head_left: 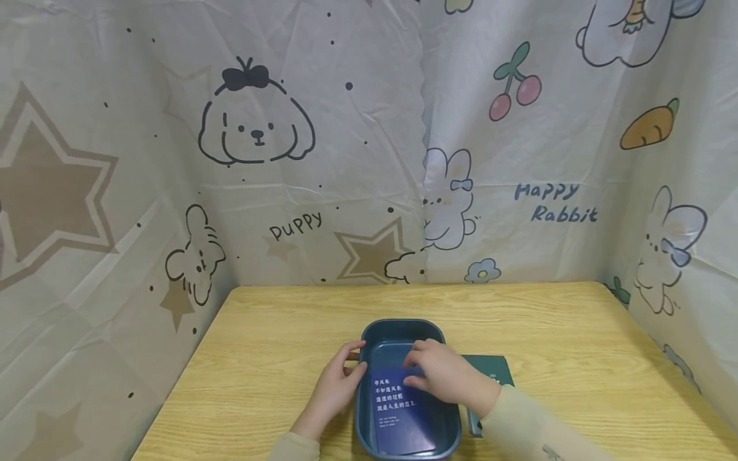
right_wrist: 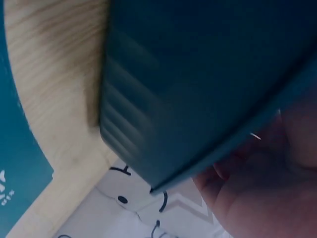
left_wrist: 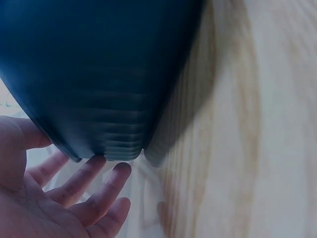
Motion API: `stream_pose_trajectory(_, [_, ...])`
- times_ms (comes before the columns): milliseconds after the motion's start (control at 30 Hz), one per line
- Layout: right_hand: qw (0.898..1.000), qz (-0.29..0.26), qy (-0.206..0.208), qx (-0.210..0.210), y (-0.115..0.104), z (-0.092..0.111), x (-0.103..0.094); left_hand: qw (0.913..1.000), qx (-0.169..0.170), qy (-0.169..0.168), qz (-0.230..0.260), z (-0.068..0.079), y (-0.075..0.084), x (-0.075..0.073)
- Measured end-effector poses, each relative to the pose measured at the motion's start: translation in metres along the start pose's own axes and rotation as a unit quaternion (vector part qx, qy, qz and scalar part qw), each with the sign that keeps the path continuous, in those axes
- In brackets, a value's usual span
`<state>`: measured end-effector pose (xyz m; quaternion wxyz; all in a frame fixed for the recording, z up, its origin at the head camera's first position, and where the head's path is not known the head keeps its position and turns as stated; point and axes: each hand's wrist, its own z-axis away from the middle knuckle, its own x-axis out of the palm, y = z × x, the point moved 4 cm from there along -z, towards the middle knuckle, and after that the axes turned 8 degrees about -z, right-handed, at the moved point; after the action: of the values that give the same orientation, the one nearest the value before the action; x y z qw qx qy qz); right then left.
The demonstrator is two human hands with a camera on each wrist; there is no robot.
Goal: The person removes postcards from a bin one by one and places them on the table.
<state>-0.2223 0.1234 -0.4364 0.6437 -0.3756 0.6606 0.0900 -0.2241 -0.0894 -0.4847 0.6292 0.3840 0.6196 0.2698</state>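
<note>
A dark blue, rounded rectangular tray [head_left: 367, 410] stands on the wooden table in the head view. Inside it lies a dark blue booklet [head_left: 398, 435] with white printed characters, its cover facing up. My left hand [head_left: 337, 384] is at the tray's left side, index fingertip and thumb at the rim. In the left wrist view, the fingers [left_wrist: 101, 191] of that hand are spread and slightly bent beside the ribbed outer wall. Over the tray's right rim reaches my right hand [head_left: 446, 374], its fingers and thumb apart above the booklet. The tray wall partly hides this hand in the right wrist view.
A green book [head_left: 490, 365] lies on the table just right of the tray, partly covered by my right forearm. The wooden table [head_left: 277, 346] extends around the tray. A printed curtain [head_left: 369, 128] with cartoon animals hangs behind it and along both sides.
</note>
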Motion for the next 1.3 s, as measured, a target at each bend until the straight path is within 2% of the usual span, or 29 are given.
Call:
stream_pose_trajectory(167, [0.999,0.019,-0.033,0.001,0.000,-0.003,0.010,1.0000,-0.002,0.000,-0.008,-0.001,-0.001,0.001])
stream_pose_trajectory(433, [0.997,0.029,-0.070,0.029,-0.001,-0.009,0.020,1.0000,0.001,0.002,-0.004,0.000,0.000,-0.001])
stream_pose_trajectory(867, [0.991,0.053,-0.095,0.073,-0.002,-0.019,0.022,1.0000,0.004,0.001,0.004,0.001,0.001,-0.001])
stream_pose_trajectory(1300, [0.991,0.050,-0.093,0.080,0.001,-0.023,0.025,1.0000,0.005,0.001,0.004,0.001,0.002,-0.001])
